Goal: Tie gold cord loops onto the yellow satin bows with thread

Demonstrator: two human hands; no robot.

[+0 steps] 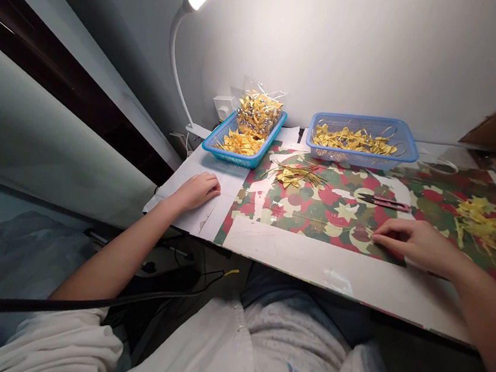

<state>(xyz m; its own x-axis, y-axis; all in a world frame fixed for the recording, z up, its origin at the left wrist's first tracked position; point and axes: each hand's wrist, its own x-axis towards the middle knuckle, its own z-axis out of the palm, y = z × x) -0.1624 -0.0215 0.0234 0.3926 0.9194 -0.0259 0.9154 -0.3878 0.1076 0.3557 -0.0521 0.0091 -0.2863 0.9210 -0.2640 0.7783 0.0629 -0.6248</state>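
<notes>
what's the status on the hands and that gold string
Left hand resting loosely closed on white paper, empty. Right hand fingertips pinching thin gold string on mat. Snips lie just beyond, untouched.

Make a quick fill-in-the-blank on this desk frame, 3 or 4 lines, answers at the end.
1. The clear bag of yellow pieces stands in the ____ of the two blue baskets.
2. The right hand rests its fingertips on the mat, which has a ____ pattern.
3. The red-handled snips lie on the mat, ____ the right hand and the right basket.
4. The left hand lies on ____ paper.

Missing words: left; camouflage; between; white
</notes>
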